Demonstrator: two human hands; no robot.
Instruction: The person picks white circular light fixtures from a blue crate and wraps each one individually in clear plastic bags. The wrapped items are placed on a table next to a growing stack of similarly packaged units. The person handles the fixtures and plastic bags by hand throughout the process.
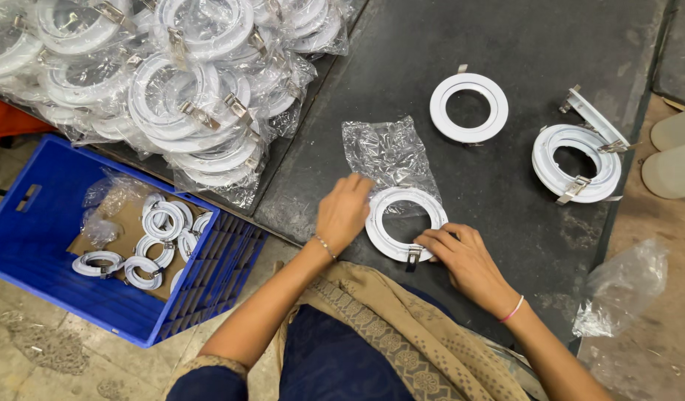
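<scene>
While my left hand (342, 212) rests flat and my right hand (461, 252) pinches the white ring (405, 223), its spring clip (413, 257) could snap my fingers or snag the plastic bag (387, 152).

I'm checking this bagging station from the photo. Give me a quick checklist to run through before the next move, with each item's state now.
1. Both hands on ring: ok; left hand and right hand touch it.
2. Bag beside ring: ok.
3. Bag mouth open: cannot tell.
4. Clip on ring: ok, one shows.
5. Crate has room: ok.
6. More rings within reach: ok.
</scene>
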